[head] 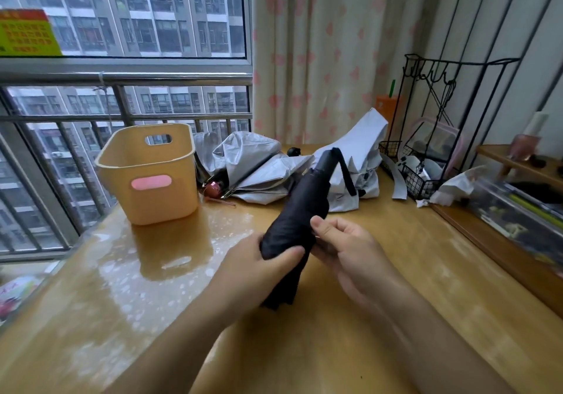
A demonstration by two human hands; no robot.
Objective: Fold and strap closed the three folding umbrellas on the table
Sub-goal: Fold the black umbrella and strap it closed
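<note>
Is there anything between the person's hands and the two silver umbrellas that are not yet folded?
Yes. The black umbrella fills both the left hand and the right hand, and it lies between them and the silver umbrellas farther back. The table between shows nothing else.

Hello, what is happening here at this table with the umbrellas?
A person is rolling up a black umbrella, holding it above the wooden table. The left hand grips its lower part and the right hand pinches the fabric beside it. Its strap hangs loose, not yet fastened. Two silver umbrellas lie unfolded behind, next to a yellow basket.
</note>
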